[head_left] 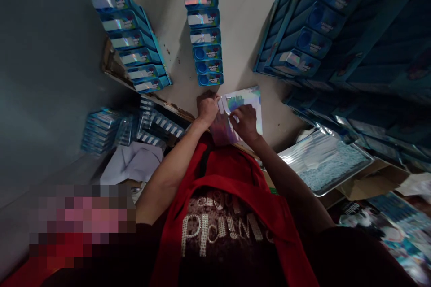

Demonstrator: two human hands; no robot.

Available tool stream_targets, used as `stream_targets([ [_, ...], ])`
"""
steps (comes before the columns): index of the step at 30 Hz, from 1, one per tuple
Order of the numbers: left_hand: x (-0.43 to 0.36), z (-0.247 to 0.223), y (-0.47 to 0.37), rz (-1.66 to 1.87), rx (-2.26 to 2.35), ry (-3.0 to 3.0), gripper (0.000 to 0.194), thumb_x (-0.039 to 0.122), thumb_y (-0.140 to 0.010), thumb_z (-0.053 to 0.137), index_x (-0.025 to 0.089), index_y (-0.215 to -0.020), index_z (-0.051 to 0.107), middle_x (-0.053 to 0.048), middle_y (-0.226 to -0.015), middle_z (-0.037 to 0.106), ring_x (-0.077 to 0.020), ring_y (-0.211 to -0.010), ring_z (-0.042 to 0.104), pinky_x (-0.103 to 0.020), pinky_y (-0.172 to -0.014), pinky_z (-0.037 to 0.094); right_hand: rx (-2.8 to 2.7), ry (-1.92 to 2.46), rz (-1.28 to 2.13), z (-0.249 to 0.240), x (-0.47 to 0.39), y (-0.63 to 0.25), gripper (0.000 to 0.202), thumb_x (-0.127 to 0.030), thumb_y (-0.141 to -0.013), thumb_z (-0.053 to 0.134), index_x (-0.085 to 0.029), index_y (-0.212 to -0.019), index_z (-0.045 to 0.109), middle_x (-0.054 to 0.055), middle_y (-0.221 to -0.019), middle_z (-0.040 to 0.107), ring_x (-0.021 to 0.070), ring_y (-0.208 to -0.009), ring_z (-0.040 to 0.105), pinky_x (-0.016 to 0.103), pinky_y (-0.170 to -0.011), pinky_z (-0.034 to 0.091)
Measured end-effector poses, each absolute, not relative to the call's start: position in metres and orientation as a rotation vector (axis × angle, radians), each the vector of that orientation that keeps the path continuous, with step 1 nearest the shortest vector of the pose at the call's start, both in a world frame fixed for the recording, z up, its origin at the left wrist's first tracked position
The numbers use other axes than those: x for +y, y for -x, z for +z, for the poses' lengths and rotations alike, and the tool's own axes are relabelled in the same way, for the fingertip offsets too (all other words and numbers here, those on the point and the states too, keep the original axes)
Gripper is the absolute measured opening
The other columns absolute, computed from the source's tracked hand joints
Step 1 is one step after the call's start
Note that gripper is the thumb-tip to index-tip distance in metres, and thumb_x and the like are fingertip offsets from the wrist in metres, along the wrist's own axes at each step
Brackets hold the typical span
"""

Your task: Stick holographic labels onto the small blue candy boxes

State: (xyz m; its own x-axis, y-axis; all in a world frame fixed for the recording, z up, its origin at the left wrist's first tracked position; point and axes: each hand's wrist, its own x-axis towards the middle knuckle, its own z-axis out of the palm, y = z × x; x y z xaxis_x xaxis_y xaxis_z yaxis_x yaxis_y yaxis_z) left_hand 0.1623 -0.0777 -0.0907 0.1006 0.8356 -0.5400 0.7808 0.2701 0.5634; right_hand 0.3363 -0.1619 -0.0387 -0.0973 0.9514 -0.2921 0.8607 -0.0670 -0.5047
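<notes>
Right hand (245, 121): thumb and forefinger bent together; left hand (207, 108): fingers curled; whether either grips cannot be told. Between them, a small whitish strip (221, 105), long axis near to far, shows above a silvery, iridescent, straight-edged sheet (251, 97) at the pale tabletop's (237, 54) near edge. Beyond stand blue, round-cornered boxes (208, 53).

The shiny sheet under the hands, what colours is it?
The shiny sheet is silvery white with green, purple and pink shimmer, best seen in the head view.
</notes>
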Motion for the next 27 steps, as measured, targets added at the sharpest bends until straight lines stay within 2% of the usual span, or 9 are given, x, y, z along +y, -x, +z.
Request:
stream_targets([
  [4, -0.09, -0.086, -0.156, 0.309, 1.691, -1.478, 0.008, 0.027, -0.096, 0.078, 0.022, -0.099, 0.083, -0.017, -0.127, 0.078, -0.0376, -0.134, 0.065, -0.054, -0.124, 0.041, -1.747, 1.945, 1.001, 0.02, -0.16, -0.333, 0.012, -0.024, -0.092, 0.074, -0.025, -0.08, 0.072, 0.005, -0.086, 0.07, 0.0255, -0.093, 0.063, 0.041, -0.088, 0.05],
  [6, -0.099, -0.073, -0.15, 0.474, 1.689, -1.383, 0.017, 0.04, -0.098, 0.078, 0.023, -0.101, 0.083, -0.016, -0.124, 0.078, -0.0353, -0.133, 0.066, -0.053, -0.124, 0.043, -1.43, 1.934, 1.113, 0.045, -0.147, -0.33, 0.014, -0.03, -0.092, 0.079, -0.025, -0.08, 0.073, 0.002, -0.082, 0.068, 0.0218, -0.086, 0.062, 0.038, -0.083, 0.051],
  [11, -0.106, -0.028, -0.136, 0.723, 1.342, -0.582, 0.079, 0.09, -0.097, 0.045, 0.02, -0.103, 0.081, -0.013, -0.104, 0.081, -0.0285, -0.108, 0.077, -0.043, -0.098, 0.062, -0.8, 1.745, 1.518, 0.055, -0.102, -0.315, 0.031, -0.048, -0.08, 0.093, -0.023, -0.077, 0.074, -0.002, -0.076, 0.069, 0.0152, -0.073, 0.056, 0.031, -0.072, 0.048],
  [13, -0.099, -0.017, -0.135, 0.75, 1.2, -0.359, 0.082, 0.096, -0.089, 0.052, 0.019, -0.101, 0.079, -0.013, -0.1, 0.082, -0.0258, -0.096, 0.079, -0.04, -0.09, 0.064, -0.663, 1.697, 1.587, 0.048, -0.089, -0.308, 0.037, -0.052, -0.073, 0.097, -0.023, -0.075, 0.074, -0.002, -0.075, 0.069, 0.0143, -0.073, 0.057, 0.03, -0.071, 0.047],
  [15, -0.091, -0.012, -0.136, 0.814, 1.222, -0.289, 0.067, 0.084, -0.077, 0.081, 0.02, -0.097, 0.076, -0.008, -0.097, 0.082, -0.0194, -0.084, 0.077, -0.035, -0.086, 0.064, -0.603, 1.671, 1.627, 0.041, -0.081, -0.303, 0.041, -0.054, -0.069, 0.099, -0.022, -0.074, 0.074, -0.002, -0.074, 0.069, 0.014, -0.072, 0.059, 0.029, -0.071, 0.049],
  [17, -0.082, -0.011, -0.138, 0.861, 1.327, -0.279, 0.058, 0.065, -0.067, 0.097, 0.02, -0.091, 0.071, -0.002, -0.089, 0.078, -0.0133, -0.074, 0.071, -0.03, -0.081, 0.062, -0.589, 1.681, 1.619, 0.037, -0.076, -0.299, 0.043, -0.055, -0.065, 0.1, -0.022, -0.073, 0.074, -0.002, -0.073, 0.069, 0.0138, -0.07, 0.06, 0.03, -0.071, 0.051],
  [20, -0.069, -0.013, -0.138, 0.874, 1.459, -0.313, 0.049, 0.058, -0.073, 0.094, 0.021, -0.088, 0.065, 0.001, -0.081, 0.071, -0.0107, -0.067, 0.065, -0.027, -0.073, 0.06, -0.592, 1.758, 1.511, 0.032, -0.068, -0.293, 0.044, -0.057, -0.065, 0.1, -0.022, -0.074, 0.075, -0.002, -0.07, 0.069, 0.0125, -0.063, 0.056, 0.028, -0.062, 0.05],
  [23, -0.05, -0.014, -0.13, 0.93, 1.542, -0.402, 0.037, 0.051, -0.085, 0.086, 0.021, -0.085, 0.063, 0.003, -0.077, 0.066, -0.0103, -0.067, 0.063, -0.024, -0.072, 0.057, -0.653, 1.815, 1.352, 0.021, -0.05, -0.281, 0.043, -0.06, -0.073, 0.095, -0.022, -0.075, 0.075, -0.002, -0.067, 0.067, 0.012, -0.059, 0.054, 0.028, -0.057, 0.049],
  [27, -0.016, -0.023, -0.116, 1.054, 1.609, -0.622, 0.028, 0.034, -0.09, 0.084, 0.021, -0.079, 0.062, 0.004, -0.074, 0.062, -0.0097, -0.07, 0.059, -0.021, -0.072, 0.052, -0.934, 1.858, 1.073, -0.004, -0.013, -0.264, 0.036, -0.056, -0.09, 0.083, -0.022, -0.082, 0.077, 0.001, -0.079, 0.071, 0.0174, -0.079, 0.067, 0.032, -0.077, 0.058],
])
